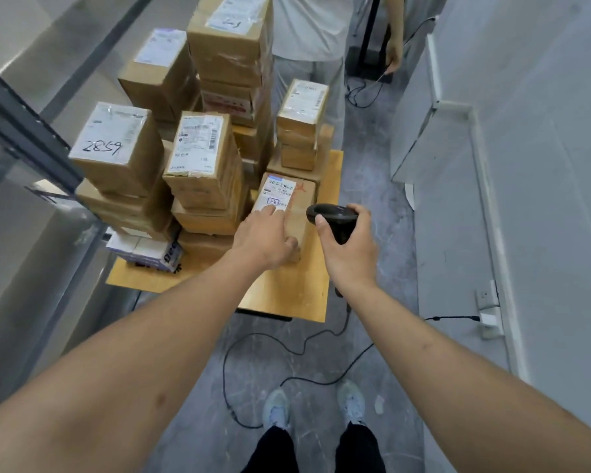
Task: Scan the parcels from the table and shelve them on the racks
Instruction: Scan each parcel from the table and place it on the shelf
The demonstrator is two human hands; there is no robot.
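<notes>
Closest to me are my shoes (277, 409) on the grey floor, with a black cable (253, 339) looping past them. Further out, my right hand (350, 249) has its fingers wrapped round the black scanner (333, 218), nose pointing left. My left hand (265, 233) lies on the nearest parcel (296, 199), fingers straight over its label (277, 194). That box sits on the wooden table (287, 295), with stacked parcels (202, 158) behind it. At the far end stands another person (309, 25).
</notes>
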